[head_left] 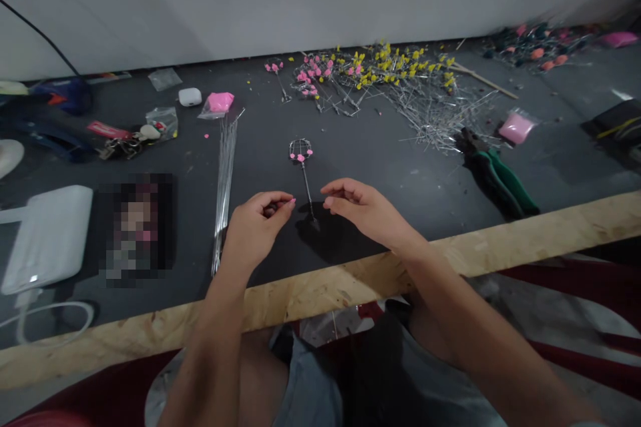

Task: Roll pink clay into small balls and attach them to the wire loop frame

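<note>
Apparently left hand pinches something tiny, unclear; right hand loosely curled, empty

A wire stem lies on the desk between the left hand and right hand. Wire rods lie left of the hands, pliers well right, a flower pile behind.
</note>
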Tool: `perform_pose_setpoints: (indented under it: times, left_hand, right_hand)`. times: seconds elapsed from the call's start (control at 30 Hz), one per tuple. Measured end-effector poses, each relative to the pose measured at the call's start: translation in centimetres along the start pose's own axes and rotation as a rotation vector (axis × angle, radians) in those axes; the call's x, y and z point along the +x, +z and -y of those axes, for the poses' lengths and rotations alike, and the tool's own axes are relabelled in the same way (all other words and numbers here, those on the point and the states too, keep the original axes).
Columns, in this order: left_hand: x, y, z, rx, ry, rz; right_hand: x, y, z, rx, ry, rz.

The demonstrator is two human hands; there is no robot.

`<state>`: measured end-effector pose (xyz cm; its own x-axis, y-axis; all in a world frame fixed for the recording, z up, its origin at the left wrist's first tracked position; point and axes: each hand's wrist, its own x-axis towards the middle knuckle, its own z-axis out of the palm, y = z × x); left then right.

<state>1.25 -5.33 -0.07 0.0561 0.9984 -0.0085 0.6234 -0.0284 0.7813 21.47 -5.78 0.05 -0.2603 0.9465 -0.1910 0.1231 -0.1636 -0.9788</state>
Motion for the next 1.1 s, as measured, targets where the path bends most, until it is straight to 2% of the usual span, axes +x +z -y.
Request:
perform_pose_setpoints:
  times: [0.13,0.33,0.73,1.1]
  left_hand:
    - [-1.1,0.1,-1.7,-0.218,0.019,-0.011]
    - [-2.5,0.4,-3.9,-0.203,0.154,-0.021]
    - [-2.8,0.9,-4.5,-0.162,0.265,-0.015]
    - [-2.8,0.9,-4.6,-0.142,0.334,-0.026]
  right_hand:
    - [-0.5,0.6,0.9,0.213,0.069,0.053]
    - [-1.2,0.5,2.2,0.295,0.103,0.146]
    - [-1.3,0.6,2.1,0.374,0.090,0.176]
    - [-1.2,0.5,1.6,0.530,0.157,0.219]
